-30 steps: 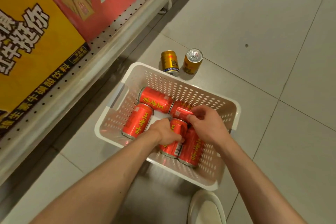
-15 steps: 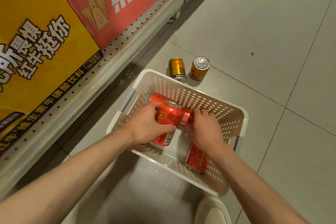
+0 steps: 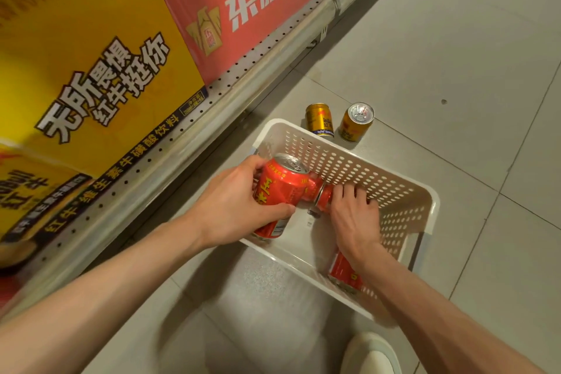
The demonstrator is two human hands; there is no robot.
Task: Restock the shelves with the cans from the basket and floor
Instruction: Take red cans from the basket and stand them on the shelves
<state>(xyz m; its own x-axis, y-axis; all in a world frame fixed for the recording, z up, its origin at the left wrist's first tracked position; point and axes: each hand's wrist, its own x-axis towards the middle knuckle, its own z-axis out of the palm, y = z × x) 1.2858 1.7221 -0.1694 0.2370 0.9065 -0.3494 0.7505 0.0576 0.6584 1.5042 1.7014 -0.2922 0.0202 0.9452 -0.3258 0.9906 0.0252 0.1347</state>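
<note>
Dim, warm, even light, apparently from overhead, throws soft shadows on the floor (image 3: 425, 39) beneath the forearms and basket (image 3: 425, 191), while wide-angle bending curves the shelf edge (image 3: 212, 118) and motion blur smears the left margin's cartons (image 3: 76, 85).

yellow carton (image 3: 91, 76) reading 无所畏惧 红牛挺你, red carton (image 3: 243, 0) reading 东鹏特饮
</note>
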